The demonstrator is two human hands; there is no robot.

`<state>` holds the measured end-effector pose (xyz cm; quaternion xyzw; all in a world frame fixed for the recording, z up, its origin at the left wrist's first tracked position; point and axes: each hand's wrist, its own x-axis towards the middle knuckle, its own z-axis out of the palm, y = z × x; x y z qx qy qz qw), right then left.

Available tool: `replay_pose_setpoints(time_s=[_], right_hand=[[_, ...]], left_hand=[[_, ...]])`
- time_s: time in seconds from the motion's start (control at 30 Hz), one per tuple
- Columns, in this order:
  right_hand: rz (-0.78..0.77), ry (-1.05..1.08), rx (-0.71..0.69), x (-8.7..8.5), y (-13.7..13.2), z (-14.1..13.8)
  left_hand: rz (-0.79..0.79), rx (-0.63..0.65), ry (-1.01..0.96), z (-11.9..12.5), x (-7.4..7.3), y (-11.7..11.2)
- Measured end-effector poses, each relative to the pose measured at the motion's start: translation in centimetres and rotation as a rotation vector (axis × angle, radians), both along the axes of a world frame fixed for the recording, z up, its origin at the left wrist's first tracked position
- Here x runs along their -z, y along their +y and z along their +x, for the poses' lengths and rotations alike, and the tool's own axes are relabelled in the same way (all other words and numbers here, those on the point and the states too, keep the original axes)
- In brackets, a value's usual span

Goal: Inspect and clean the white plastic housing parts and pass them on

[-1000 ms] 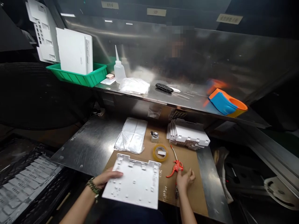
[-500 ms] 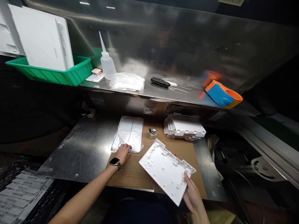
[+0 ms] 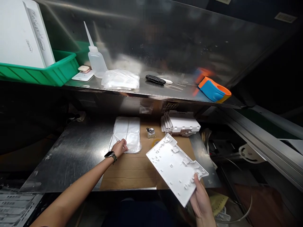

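My right hand (image 3: 201, 200) grips a white plastic housing panel (image 3: 174, 168) by its lower right edge, thumb on the face with moulded clips and posts. The panel is tilted and held above the table's front edge. My left hand (image 3: 119, 147), with a watch on the wrist, lies at the near left part of a stack of clear plastic bags (image 3: 130, 132). Its fingers are curled together on a bag, where a fold of film rises; the fingertips are partly hidden. Beyond the panel sits a pile of similar white panels (image 3: 184, 121).
A small glass pump bottle (image 3: 151, 132) and a yellow tape roll (image 3: 155, 142) stand on the cardboard (image 3: 132, 176). On the shelf above are a green bin (image 3: 61, 71), a squeeze bottle (image 3: 97, 61), more bags (image 3: 120, 79), a black-handled tool (image 3: 155, 79) and a blue-orange ring (image 3: 214, 90).
My left hand's fingers have curled in on the bags, having been more spread before. The panel in my right hand has shifted slightly right relative to the table. The view has moved.
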<state>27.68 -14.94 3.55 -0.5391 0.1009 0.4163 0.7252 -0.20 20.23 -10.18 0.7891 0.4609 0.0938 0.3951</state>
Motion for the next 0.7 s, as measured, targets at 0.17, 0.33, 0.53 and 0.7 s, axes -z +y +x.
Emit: replay_pose_setpoints(time_s=[0.17, 0.33, 0.53, 0.7], right_hand=[[-0.012, 0.027, -0.031, 2.6, -0.7, 0.0], [0.051, 0.110, -0.271, 5.3, 1.6, -1.7], [0.129, 0.160, -0.535, 7.4, 9.8, -6.1], [0.168, 0.189, -0.662, 9.0, 15.7, -8.2]], left_hand=[[-0.236, -0.053, -0.155, 1.2, -1.2, 2.4], [-0.377, -0.022, -0.385, 2.5, -3.4, 3.1], [-0.442, 0.061, -0.449, 4.5, -3.1, -1.5], [-0.341, -0.021, -0.410, 4.9, -2.6, -5.1]])
